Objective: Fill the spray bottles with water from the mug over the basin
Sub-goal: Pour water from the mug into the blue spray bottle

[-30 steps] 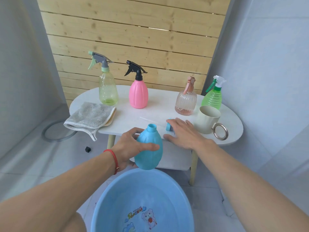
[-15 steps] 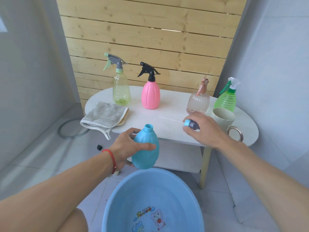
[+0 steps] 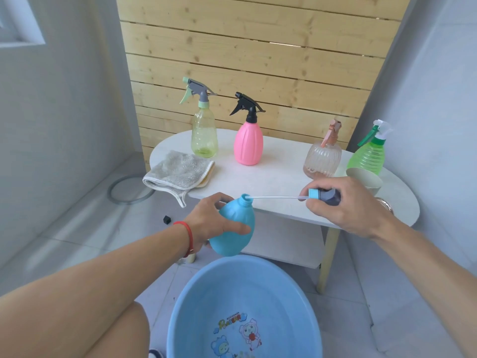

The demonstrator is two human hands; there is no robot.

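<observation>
- Above the basin (image 3: 180, 306), toward its far rim: blue bottle (image 3: 233, 228), uncapped and tilted, clasped round its belly by the left hand (image 3: 210, 223)
- Beyond the basin, to its right: right hand (image 3: 346, 205) pinching the spray head (image 3: 324, 196); its thin dip tube (image 3: 273, 197) reaches the bottle's mouth
- Handling, judged: thin plastic, light, slightly yielding; belly suits holding, neck must stay free; tube flexible, so guide it by the head
- On the table (image 3: 258, 177) beyond the basin: mug (image 3: 364, 178), largely hidden behind the right hand, with four capped spray bottles and a cloth (image 3: 178, 170)
</observation>
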